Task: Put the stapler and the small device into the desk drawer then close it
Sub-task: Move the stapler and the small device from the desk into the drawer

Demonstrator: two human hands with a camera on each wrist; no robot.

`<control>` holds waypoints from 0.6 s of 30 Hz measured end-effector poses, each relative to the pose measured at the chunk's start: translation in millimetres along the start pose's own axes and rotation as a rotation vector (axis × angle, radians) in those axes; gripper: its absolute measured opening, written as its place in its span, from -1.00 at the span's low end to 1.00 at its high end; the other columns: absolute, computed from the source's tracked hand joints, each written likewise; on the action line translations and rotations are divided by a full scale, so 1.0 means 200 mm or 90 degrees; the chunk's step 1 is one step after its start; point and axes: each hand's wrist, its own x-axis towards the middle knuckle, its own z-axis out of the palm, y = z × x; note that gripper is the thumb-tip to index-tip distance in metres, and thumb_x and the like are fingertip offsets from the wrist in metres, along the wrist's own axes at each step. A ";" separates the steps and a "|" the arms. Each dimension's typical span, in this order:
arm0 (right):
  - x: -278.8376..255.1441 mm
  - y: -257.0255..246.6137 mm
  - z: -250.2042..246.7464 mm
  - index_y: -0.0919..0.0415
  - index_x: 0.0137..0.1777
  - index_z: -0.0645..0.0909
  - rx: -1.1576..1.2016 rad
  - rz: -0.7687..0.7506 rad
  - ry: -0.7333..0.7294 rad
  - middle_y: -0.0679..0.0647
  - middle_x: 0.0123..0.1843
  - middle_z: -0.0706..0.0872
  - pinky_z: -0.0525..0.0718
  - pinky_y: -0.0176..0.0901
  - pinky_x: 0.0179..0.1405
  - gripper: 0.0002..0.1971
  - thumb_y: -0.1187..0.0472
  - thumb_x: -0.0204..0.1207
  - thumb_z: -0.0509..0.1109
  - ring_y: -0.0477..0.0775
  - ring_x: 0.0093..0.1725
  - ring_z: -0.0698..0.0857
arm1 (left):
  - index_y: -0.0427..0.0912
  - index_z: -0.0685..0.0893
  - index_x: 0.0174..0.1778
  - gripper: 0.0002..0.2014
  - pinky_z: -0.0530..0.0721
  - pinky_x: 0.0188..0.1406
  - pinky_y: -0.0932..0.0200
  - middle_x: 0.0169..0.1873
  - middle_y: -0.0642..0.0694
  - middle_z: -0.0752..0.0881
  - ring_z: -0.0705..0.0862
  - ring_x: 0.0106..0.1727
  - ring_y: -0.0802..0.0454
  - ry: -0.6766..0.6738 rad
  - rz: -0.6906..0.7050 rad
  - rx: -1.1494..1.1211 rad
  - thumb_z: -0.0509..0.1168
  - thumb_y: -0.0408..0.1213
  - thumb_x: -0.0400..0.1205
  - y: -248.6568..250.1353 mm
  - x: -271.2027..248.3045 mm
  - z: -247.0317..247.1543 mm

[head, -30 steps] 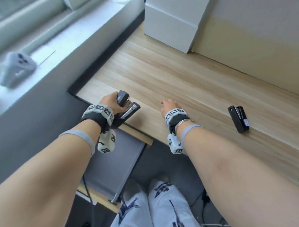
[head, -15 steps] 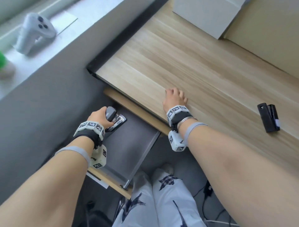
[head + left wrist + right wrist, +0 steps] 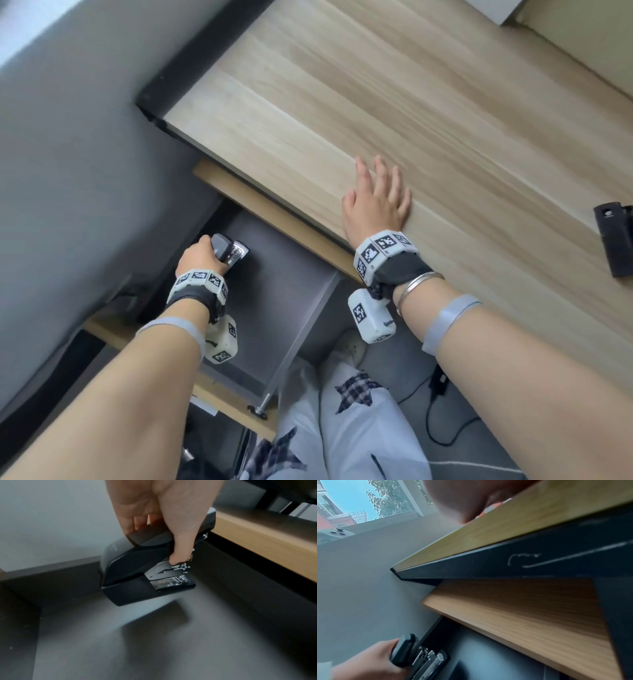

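My left hand [image 3: 200, 255] grips the black stapler [image 3: 228, 251] by its top, thumb on one side and fingers on the other. The stapler [image 3: 145, 573] hangs just above the dark grey floor of the open drawer [image 3: 291, 291], near its far left corner; its shadow falls below it. In the right wrist view the stapler [image 3: 418, 657] and the left hand [image 3: 368, 661] show low at the left. My right hand [image 3: 376, 202] lies flat with fingers straight on the wooden desk top [image 3: 428, 113]. The small black device [image 3: 616, 236] lies on the desk at the right edge.
The drawer's wooden front [image 3: 222, 399] sticks out toward my legs [image 3: 349, 421]. A grey wall [image 3: 68, 154] runs close along the drawer's left side. A black cable [image 3: 435, 407] lies on the floor under the desk.
My left hand carried the stapler from desk level down into the open drawer. The right hand went from curled to flat on the desk. The head view tipped downward.
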 end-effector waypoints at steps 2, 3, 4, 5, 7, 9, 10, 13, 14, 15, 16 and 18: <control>0.00 0.00 0.01 -0.16 0.63 0.14 -0.001 -0.001 0.005 -0.04 0.73 0.09 -0.04 0.23 0.65 -0.42 0.07 0.60 0.12 0.15 0.71 0.02 | -0.24 0.52 -0.01 -0.67 0.66 -0.04 -0.05 -0.01 -0.32 0.73 0.70 0.03 -0.31 0.008 -0.001 -0.004 0.41 -0.20 0.40 -0.01 0.04 0.03; 0.00 0.00 0.01 -0.15 0.63 0.13 -0.005 -0.001 0.009 -0.03 0.73 0.09 -0.03 0.23 0.65 -0.42 0.06 0.60 0.12 0.15 0.71 0.02 | -0.25 0.52 -0.01 -0.67 0.66 -0.06 -0.04 -0.02 -0.32 0.73 0.70 0.02 -0.31 0.010 0.001 -0.002 0.41 -0.20 0.41 -0.01 0.06 0.05; 0.00 0.00 0.02 -0.15 0.64 0.13 -0.007 -0.002 0.012 -0.03 0.73 0.09 -0.04 0.23 0.65 -0.42 0.05 0.60 0.12 0.15 0.71 0.02 | -0.25 0.52 -0.02 -0.67 0.66 -0.07 -0.04 -0.02 -0.33 0.73 0.70 0.02 -0.32 0.013 0.003 0.000 0.42 -0.20 0.40 -0.01 0.08 0.07; 0.00 0.00 0.02 -0.15 0.64 0.13 -0.007 -0.002 0.015 -0.02 0.73 0.09 -0.04 0.24 0.65 -0.42 0.05 0.60 0.11 0.16 0.71 0.02 | -0.25 0.52 -0.02 -0.66 0.67 -0.07 -0.05 -0.03 -0.33 0.73 0.70 0.02 -0.32 0.016 0.003 0.001 0.42 -0.19 0.40 -0.01 0.10 0.08; 0.00 0.00 0.02 -0.15 0.64 0.13 -0.006 0.000 0.017 -0.02 0.73 0.08 -0.04 0.24 0.65 -0.42 0.04 0.60 0.11 0.16 0.71 0.01 | -0.26 0.51 0.00 -0.64 0.68 -0.09 -0.08 -0.03 -0.33 0.73 0.70 0.02 -0.33 0.023 -0.001 0.000 0.43 -0.18 0.40 -0.01 0.11 0.11; 0.00 0.01 0.02 -0.15 0.64 0.12 -0.011 0.000 0.018 -0.03 0.73 0.08 -0.05 0.24 0.65 -0.42 0.04 0.60 0.10 0.15 0.71 0.01 | -0.28 0.51 0.02 -0.62 0.67 -0.10 -0.08 -0.03 -0.34 0.73 0.70 0.04 -0.34 0.025 -0.006 0.000 0.44 -0.18 0.40 -0.02 0.13 0.14; -0.01 0.00 0.02 -0.15 0.64 0.12 -0.009 -0.001 0.019 -0.02 0.73 0.08 -0.05 0.24 0.65 -0.42 0.04 0.60 0.10 0.15 0.71 0.02 | -0.28 0.51 0.04 -0.60 0.67 -0.09 -0.08 -0.01 -0.35 0.72 0.70 0.05 -0.35 0.023 -0.007 0.000 0.44 -0.17 0.40 -0.02 0.14 0.16; -0.01 0.01 0.02 -0.15 0.64 0.13 -0.008 -0.002 0.027 -0.02 0.73 0.09 -0.04 0.24 0.65 -0.42 0.04 0.60 0.10 0.16 0.71 0.03 | -0.30 0.51 0.06 -0.59 0.68 -0.03 -0.11 0.03 -0.36 0.71 0.69 0.09 -0.36 0.019 -0.014 -0.006 0.44 -0.18 0.40 -0.02 0.15 0.20; 0.00 0.01 0.02 -0.15 0.64 0.13 -0.011 -0.002 0.028 -0.02 0.73 0.09 -0.04 0.24 0.65 -0.42 0.03 0.60 0.10 0.16 0.71 0.03 | -0.31 0.51 0.06 -0.60 0.68 -0.01 -0.12 0.05 -0.37 0.71 0.68 0.10 -0.37 0.020 -0.019 -0.010 0.44 -0.20 0.41 -0.02 0.15 0.21; 0.00 0.01 0.02 -0.15 0.64 0.13 -0.012 -0.002 0.028 -0.02 0.73 0.09 -0.04 0.24 0.65 -0.42 0.03 0.60 0.10 0.15 0.71 0.03 | -0.32 0.50 0.06 -0.61 0.67 0.02 -0.13 0.07 -0.38 0.70 0.68 0.13 -0.37 0.019 -0.024 -0.014 0.43 -0.24 0.41 -0.03 0.15 0.22; 0.00 0.01 0.03 -0.15 0.64 0.13 -0.011 -0.002 0.029 -0.02 0.72 0.10 -0.04 0.24 0.65 -0.42 0.03 0.60 0.11 0.16 0.71 0.04 | -0.33 0.50 0.07 -0.62 0.67 0.04 -0.14 0.09 -0.38 0.69 0.67 0.15 -0.38 0.016 -0.029 -0.016 0.43 -0.27 0.41 -0.03 0.15 0.24; 0.00 0.01 0.03 -0.15 0.64 0.14 -0.013 -0.002 0.032 -0.01 0.72 0.10 -0.04 0.24 0.64 -0.41 0.02 0.59 0.11 0.16 0.71 0.04 | -0.35 0.50 0.11 -0.61 0.65 0.07 -0.14 0.12 -0.40 0.67 0.65 0.19 -0.39 0.009 -0.038 -0.012 0.42 -0.32 0.42 -0.04 0.14 0.26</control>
